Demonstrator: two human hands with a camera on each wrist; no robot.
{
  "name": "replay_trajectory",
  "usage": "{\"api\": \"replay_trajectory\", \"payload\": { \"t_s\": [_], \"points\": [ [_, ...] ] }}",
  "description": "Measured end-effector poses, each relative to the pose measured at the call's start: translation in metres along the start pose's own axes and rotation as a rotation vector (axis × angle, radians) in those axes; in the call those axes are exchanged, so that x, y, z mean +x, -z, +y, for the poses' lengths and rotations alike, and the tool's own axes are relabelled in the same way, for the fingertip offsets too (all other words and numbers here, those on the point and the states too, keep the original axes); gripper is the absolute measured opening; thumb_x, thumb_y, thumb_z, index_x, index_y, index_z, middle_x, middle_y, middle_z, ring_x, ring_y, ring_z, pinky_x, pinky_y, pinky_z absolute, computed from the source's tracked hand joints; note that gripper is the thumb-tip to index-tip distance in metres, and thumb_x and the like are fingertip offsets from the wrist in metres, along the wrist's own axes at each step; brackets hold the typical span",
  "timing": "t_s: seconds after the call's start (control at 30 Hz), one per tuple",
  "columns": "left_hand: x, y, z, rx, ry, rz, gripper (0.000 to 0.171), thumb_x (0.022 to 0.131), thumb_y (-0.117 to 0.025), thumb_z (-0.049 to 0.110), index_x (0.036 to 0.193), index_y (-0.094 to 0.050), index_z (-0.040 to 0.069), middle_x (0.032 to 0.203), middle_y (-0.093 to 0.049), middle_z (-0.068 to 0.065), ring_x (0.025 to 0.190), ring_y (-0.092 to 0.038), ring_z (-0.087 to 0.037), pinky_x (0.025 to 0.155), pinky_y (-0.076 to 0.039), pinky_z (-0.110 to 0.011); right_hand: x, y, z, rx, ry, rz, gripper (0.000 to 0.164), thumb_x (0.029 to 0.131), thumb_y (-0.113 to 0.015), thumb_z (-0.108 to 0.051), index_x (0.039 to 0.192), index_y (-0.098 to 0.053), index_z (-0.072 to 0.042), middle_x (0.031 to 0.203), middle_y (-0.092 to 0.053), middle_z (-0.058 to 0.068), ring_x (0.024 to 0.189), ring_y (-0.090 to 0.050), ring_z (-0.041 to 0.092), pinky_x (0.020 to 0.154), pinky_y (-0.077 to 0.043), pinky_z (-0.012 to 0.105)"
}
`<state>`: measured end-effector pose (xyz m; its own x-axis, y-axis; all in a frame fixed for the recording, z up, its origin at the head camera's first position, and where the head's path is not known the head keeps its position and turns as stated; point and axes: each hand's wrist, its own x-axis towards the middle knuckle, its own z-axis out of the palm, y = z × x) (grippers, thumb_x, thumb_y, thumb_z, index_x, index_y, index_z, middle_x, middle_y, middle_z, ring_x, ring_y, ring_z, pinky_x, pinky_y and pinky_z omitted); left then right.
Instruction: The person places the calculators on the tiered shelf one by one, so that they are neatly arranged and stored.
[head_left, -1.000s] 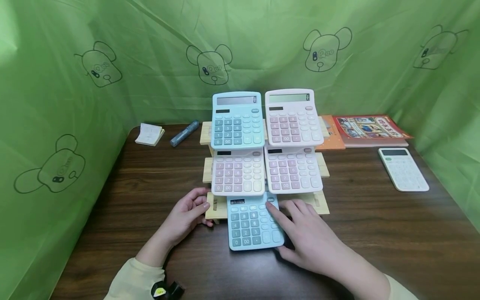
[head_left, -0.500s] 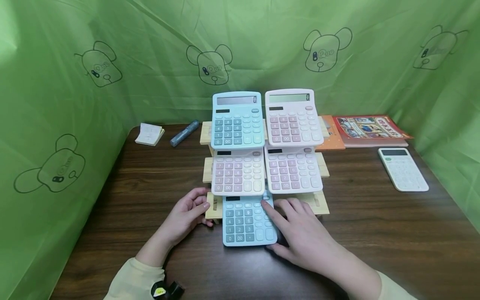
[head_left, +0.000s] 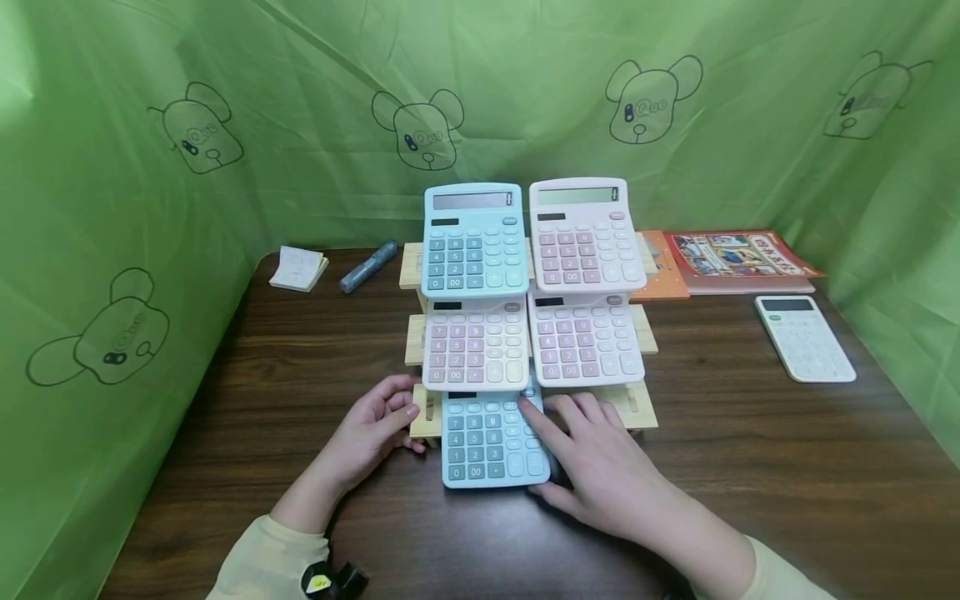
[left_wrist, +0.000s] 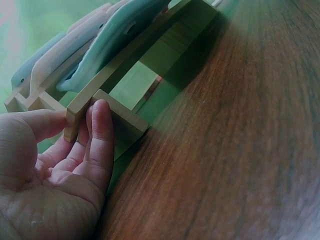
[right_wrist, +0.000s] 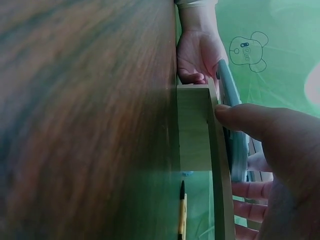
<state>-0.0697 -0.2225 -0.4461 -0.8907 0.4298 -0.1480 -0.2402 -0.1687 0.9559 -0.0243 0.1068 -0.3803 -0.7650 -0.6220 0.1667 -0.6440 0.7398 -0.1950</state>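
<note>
A tiered wooden rack [head_left: 633,407] stands mid-table, bearing several calculators. On its lowest tier a blue calculator [head_left: 485,446] leans, its top hidden behind the tier above. My right hand [head_left: 607,467] holds this calculator at its right side, index finger on the upper right keys and thumb by the lower right corner. At the rack's left end, my left hand [head_left: 375,425] pinches the lowest board [left_wrist: 85,97], thumb against one side and fingers behind it. Above are two pink-and-white calculators, left [head_left: 476,346] and right [head_left: 585,342], then a blue one [head_left: 475,242] and a pink one [head_left: 585,237].
A white calculator [head_left: 806,337] lies at the right. Behind it are a red book [head_left: 738,254] and an orange book [head_left: 663,271]. A small notepad [head_left: 298,268] and a blue-grey cylinder [head_left: 369,267] lie at the back left. Green cloth [head_left: 315,125] surrounds the table.
The lower blue calculator has slid left and slightly back along the lowest tier, my right hand moving with it. My left hand has stayed at the rack's end.
</note>
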Motion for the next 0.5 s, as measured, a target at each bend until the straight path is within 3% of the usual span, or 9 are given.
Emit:
{"api": "replay_trajectory", "payload": {
  "t_s": [0.5],
  "points": [
    [0.0003, 0.0009, 0.0003, 0.019, 0.015, 0.007, 0.047, 0.099, -0.057, 0.016, 0.139, -0.037, 0.003, 0.118, -0.053, -0.028, 0.092, -0.062, -0.033, 0.069, -0.057, -0.050, 0.0002, -0.0019, 0.0010, 0.039, 0.011, 0.020, 0.096, 0.071, -0.077, -0.055, 0.150, -0.035, -0.021, 0.130, -0.045, 0.000, 0.113, -0.039, 0.024, 0.092, -0.033, 0.044]
  ]
}}
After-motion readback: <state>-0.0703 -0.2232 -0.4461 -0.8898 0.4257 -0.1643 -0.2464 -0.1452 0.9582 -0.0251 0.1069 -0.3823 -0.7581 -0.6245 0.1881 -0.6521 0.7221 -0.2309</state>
